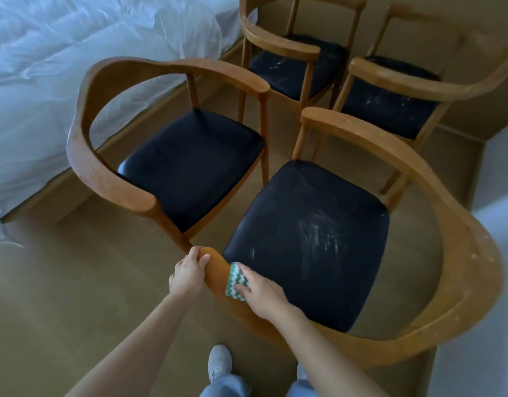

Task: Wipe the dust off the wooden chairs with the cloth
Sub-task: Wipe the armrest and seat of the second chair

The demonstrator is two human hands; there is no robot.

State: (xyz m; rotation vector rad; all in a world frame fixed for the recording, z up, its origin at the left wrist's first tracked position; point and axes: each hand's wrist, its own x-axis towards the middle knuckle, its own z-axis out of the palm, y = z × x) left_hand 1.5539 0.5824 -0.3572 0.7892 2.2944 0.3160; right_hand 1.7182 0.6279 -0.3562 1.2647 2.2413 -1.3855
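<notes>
Dim, soft, even light with a cool cast; the plastic-covered bed (61, 67) at upper left is brightest, nearly washed out; a pale sheen sits on a corner of the left chair's black seat (189, 167); shadows on the floor (75, 282) are faint and diffuse; wide-angle distortion bows the near chair's curved rail (473, 270) toward the right edge; detail is slightly soft throughout.

The person's left hand (187, 275) grips the rounded end of the nearest wooden chair's (462, 267) armrest (215, 270). Just beside it, the right hand (261, 293) holds a green-and-white zigzag cloth (236, 280) against the same armrest. That chair's black seat (304, 242) shows pale dusty smears. A second chair (83, 156) stands to the left, two more (278, 38) (419, 84) behind. A bed (61, 67) under clear plastic fills the upper left.
</notes>
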